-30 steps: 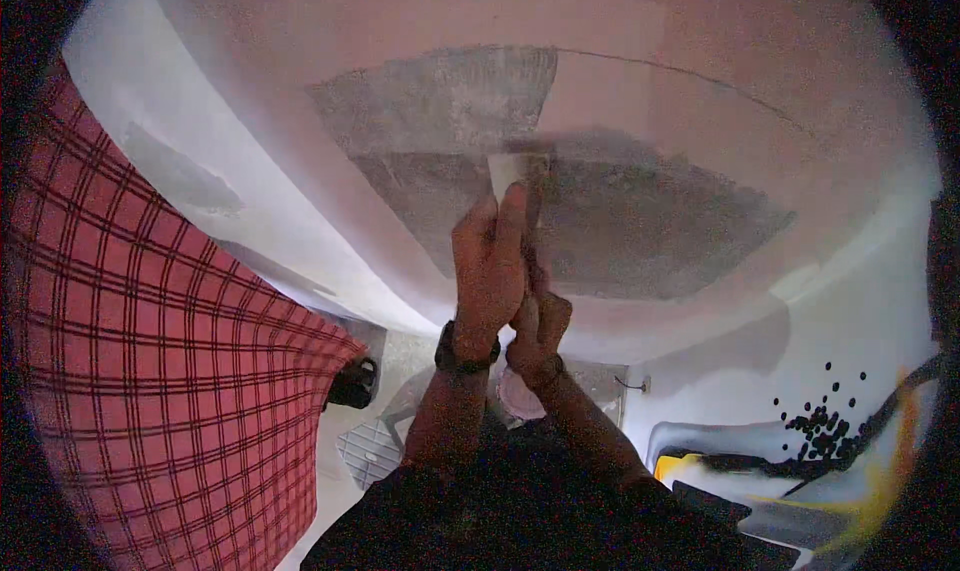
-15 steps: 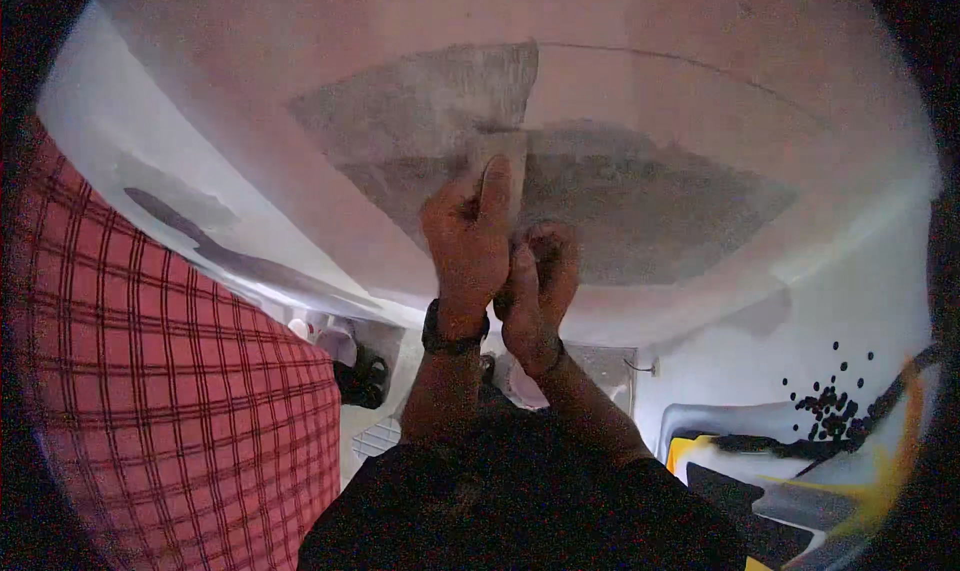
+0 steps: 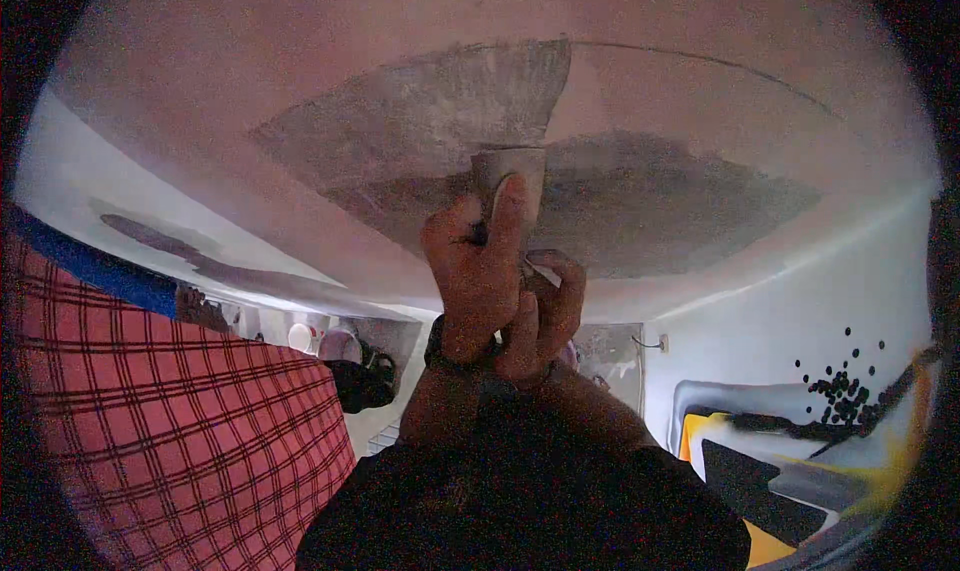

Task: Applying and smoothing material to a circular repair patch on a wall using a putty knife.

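A pale, flat, tapered scraper-like piece (image 3: 534, 186) stands against a large grey patch (image 3: 420, 106) on a pinkish surface in front of me. My left hand (image 3: 478, 271), with a dark band at the wrist, is closed round this piece, its thumb lying flat along the face. Just below and to the right, my right hand (image 3: 548, 316) has its fingers curled close to the piece's lower end. Whether those fingers grip it is hidden. The piece's straight upper edge lies at the grey area, where lighter and darker grey meet.
A red checked cloth (image 3: 180, 401) fills the left side, with a blue strip (image 3: 100, 266) above it. On the right, a white wall (image 3: 780, 301) carries a black, yellow and grey painted design (image 3: 770, 481). Dark items (image 3: 362, 383) and a pale round thing (image 3: 300, 337) show lower left.
Both hands and the pale piece sit lower and slightly to the right in the picture, and the view has shifted. My right hand is now tucked closer under the left.
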The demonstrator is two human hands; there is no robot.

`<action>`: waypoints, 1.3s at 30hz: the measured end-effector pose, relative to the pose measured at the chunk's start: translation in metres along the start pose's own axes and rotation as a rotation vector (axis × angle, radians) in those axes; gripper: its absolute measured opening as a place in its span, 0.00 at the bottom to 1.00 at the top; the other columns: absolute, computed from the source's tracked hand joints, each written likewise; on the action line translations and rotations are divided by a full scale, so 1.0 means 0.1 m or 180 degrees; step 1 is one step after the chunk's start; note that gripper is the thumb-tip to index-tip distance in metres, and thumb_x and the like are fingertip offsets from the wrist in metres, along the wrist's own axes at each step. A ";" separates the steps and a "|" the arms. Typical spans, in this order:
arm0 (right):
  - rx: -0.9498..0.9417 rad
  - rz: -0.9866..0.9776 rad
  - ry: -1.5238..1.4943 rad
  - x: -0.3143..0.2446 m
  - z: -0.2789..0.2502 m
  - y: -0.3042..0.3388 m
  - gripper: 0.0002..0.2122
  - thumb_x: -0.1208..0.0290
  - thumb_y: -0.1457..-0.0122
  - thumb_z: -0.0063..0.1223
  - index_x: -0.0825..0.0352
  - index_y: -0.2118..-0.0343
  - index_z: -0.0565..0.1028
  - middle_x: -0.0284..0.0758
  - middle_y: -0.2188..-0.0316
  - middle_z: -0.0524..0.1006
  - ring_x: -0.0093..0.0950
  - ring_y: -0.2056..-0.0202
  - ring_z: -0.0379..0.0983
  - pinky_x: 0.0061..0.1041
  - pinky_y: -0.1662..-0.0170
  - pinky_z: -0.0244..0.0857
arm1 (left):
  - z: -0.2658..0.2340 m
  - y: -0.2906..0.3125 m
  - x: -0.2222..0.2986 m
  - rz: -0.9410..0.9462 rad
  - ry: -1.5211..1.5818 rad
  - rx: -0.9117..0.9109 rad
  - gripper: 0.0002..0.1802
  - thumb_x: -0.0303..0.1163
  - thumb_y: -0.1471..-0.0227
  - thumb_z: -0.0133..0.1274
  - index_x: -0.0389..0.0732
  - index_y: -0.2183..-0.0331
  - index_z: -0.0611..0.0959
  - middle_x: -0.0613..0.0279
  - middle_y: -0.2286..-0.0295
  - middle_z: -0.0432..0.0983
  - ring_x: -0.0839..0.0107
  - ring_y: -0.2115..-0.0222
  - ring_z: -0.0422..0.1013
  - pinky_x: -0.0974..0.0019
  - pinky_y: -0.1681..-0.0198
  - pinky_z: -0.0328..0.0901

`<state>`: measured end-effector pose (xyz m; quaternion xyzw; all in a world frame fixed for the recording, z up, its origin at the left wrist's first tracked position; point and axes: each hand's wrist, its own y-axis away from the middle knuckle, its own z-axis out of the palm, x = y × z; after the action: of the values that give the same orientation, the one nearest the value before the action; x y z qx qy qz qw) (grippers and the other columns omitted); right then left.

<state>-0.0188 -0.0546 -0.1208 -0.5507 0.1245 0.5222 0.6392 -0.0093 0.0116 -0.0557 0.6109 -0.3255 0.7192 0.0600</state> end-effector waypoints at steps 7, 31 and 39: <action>0.0462 0.0128 0.0240 -0.12 0.08 -0.02 0.16 0.72 0.42 0.36 0.79 0.56 0.62 0.46 0.66 0.73 0.28 0.67 0.71 0.23 0.66 0.64 | 0.07 0.07 0.06 -0.0282 0.0658 -0.0032 0.22 0.32 0.48 0.55 0.39 0.88 0.66 0.73 0.90 0.58 0.86 0.84 0.52 0.73 0.84 0.47; 0.0799 -0.0371 -0.0012 -0.02 -0.22 -0.03 0.13 0.73 0.42 0.39 0.79 0.61 0.68 0.48 0.67 0.73 0.33 0.67 0.71 0.29 0.62 0.65 | 0.37 0.25 0.31 -0.0403 0.0310 -0.0056 0.13 0.29 0.46 0.51 0.34 0.80 0.76 0.73 0.82 0.68 0.85 0.78 0.59 0.76 0.77 0.58; 0.0374 -0.0907 0.0562 0.12 -0.33 -0.13 0.11 0.74 0.44 0.44 0.76 0.60 0.69 0.45 0.69 0.73 0.31 0.70 0.70 0.27 0.65 0.64 | 0.44 0.18 0.25 -0.0191 0.0383 0.0186 0.14 0.31 0.46 0.53 0.36 0.81 0.76 0.74 0.84 0.65 0.85 0.81 0.56 0.76 0.81 0.54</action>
<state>0.0110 -0.0735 -0.1341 -0.5681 0.1312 0.3678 0.7244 0.0132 -0.0340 -0.0382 0.5776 -0.2817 0.7617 0.0831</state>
